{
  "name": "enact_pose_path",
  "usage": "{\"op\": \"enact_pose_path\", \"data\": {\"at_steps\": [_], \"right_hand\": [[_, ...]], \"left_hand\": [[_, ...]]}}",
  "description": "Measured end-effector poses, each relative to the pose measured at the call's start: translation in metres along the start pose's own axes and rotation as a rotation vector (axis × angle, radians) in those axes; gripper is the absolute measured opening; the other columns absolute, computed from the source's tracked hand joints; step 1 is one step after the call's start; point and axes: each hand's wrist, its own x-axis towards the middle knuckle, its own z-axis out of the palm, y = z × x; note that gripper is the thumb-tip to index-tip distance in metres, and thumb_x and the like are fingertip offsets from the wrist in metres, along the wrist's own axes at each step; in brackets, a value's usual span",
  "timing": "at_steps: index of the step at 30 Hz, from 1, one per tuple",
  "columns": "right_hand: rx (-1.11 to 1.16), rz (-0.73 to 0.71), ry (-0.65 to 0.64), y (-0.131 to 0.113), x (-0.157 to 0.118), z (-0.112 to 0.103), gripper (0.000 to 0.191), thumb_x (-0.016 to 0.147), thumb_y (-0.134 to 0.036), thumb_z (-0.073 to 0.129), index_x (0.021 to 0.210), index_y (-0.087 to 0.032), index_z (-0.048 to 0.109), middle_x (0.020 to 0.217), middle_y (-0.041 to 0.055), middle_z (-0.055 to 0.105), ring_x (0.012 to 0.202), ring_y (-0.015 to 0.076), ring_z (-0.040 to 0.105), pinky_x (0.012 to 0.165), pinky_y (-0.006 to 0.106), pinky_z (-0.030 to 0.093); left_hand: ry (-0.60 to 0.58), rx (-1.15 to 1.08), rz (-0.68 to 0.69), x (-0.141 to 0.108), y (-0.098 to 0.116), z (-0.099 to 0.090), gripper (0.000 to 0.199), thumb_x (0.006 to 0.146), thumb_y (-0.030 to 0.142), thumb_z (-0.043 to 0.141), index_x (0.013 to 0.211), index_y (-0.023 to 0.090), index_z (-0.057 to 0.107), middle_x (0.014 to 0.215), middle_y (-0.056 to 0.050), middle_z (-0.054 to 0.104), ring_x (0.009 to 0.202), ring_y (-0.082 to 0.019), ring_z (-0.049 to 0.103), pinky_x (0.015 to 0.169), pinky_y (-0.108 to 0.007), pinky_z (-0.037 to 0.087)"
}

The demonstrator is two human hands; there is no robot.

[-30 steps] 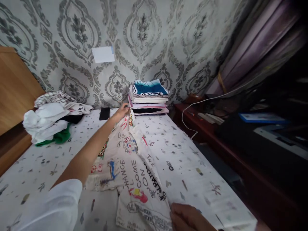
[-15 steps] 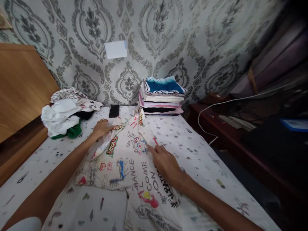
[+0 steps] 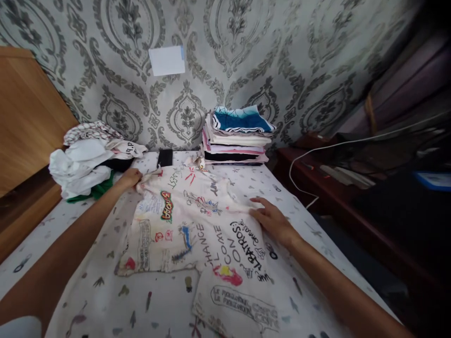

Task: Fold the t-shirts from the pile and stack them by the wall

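Note:
A cream garment (image 3: 197, 230) covered in coloured drawings and handwriting lies spread on the bed, somewhat wrinkled. Two wide parts of it point toward me with a gap between them; whether it is a shirt or trousers I cannot tell. My left hand (image 3: 131, 179) is closed on its far left corner, stretching that edge outward. At the garment's right edge, my right hand (image 3: 273, 219) has thumb and fingers closed on the fabric.
A neat stack of folded clothes (image 3: 237, 141) stands by the wall. Crumpled clothes (image 3: 86, 159) are heaped at the left, near a wooden panel (image 3: 31, 117). A black phone (image 3: 165, 158) lies behind the garment. A white cable (image 3: 292, 173) hangs at the right.
My left hand has moved left and slightly back, unfolding the garment's left edge. My right hand has shifted right to the other edge, and the fabric lies wider and flatter.

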Motion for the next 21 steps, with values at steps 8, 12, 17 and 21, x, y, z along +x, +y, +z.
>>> {"op": "enact_pose_path", "data": {"at_steps": [8, 12, 17, 21], "right_hand": [[0.268, 0.242, -0.018, -0.008, -0.082, 0.013, 0.071, 0.081, -0.057, 0.068, 0.140, -0.024, 0.045, 0.089, 0.0047, 0.071, 0.087, 0.0248, 0.071, 0.071, 0.033, 0.059], [0.306, 0.344, -0.153, 0.000, -0.129, 0.019, 0.065, 0.076, -0.056, 0.075, 0.130, -0.024, 0.056, 0.101, 0.0103, 0.076, 0.089, 0.0289, 0.073, 0.074, 0.039, 0.060], [0.349, 0.304, -0.422, 0.000, -0.152, 0.021, 0.048, 0.068, -0.053, 0.082, 0.099, -0.018, 0.072, 0.096, 0.0117, 0.077, 0.088, 0.0288, 0.072, 0.081, 0.042, 0.059], [0.496, 0.345, -0.445, -0.014, -0.162, 0.015, 0.040, 0.078, -0.049, 0.075, 0.107, -0.021, 0.072, 0.095, 0.0096, 0.077, 0.087, 0.0266, 0.072, 0.082, 0.041, 0.058]], "left_hand": [[-0.196, -0.230, -0.117, -0.095, -0.037, -0.016, 0.049, 0.077, 0.065, 0.063, 0.090, 0.018, 0.060, 0.080, -0.007, 0.072, 0.067, -0.018, 0.068, 0.061, -0.028, 0.054], [-0.371, -0.239, -0.149, -0.156, -0.049, -0.020, 0.053, 0.057, 0.062, 0.080, 0.082, 0.018, 0.063, 0.070, -0.002, 0.068, 0.062, -0.017, 0.064, 0.055, -0.026, 0.051], [-0.597, -0.304, -0.199, -0.202, -0.042, -0.019, 0.040, 0.049, 0.042, 0.087, 0.075, 0.018, 0.067, 0.065, 0.000, 0.067, 0.060, -0.018, 0.063, 0.056, -0.025, 0.050], [-0.492, -0.603, -0.270, -0.218, -0.036, -0.041, 0.041, 0.048, 0.027, 0.087, 0.083, 0.019, 0.069, 0.080, -0.004, 0.074, 0.076, -0.023, 0.070, 0.073, -0.031, 0.058]]}}
